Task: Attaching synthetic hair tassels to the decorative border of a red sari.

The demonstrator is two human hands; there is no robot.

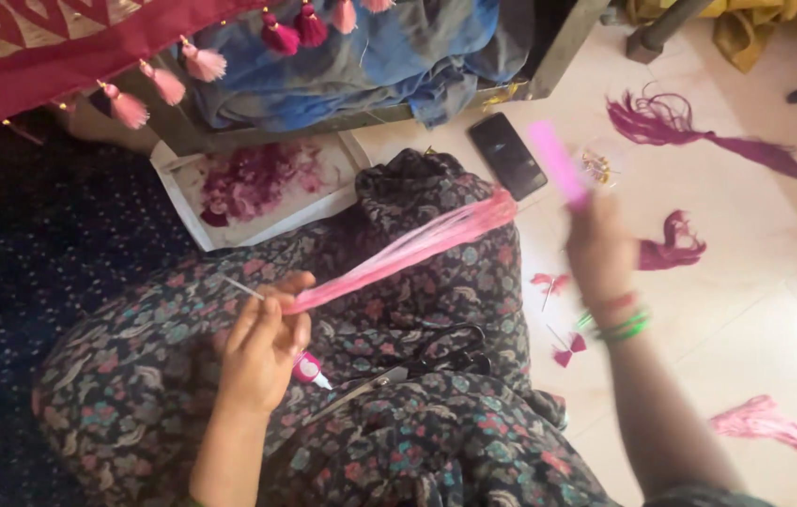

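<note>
Pink threads (408, 246) stretch taut over the lap, pinched at one end by the left hand (262, 347). Right hand (600, 249) (blurred) closes around a pink comb (556, 161); scissors (417, 366) lie nearby.

Soft daylight | bright floor right | right hand (598, 246) motion-blurred

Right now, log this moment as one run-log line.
left hand: pinches pink thread bundle | right hand: holds blurred pink flat comb | black-handled scissors: on floral-print lap
</note>
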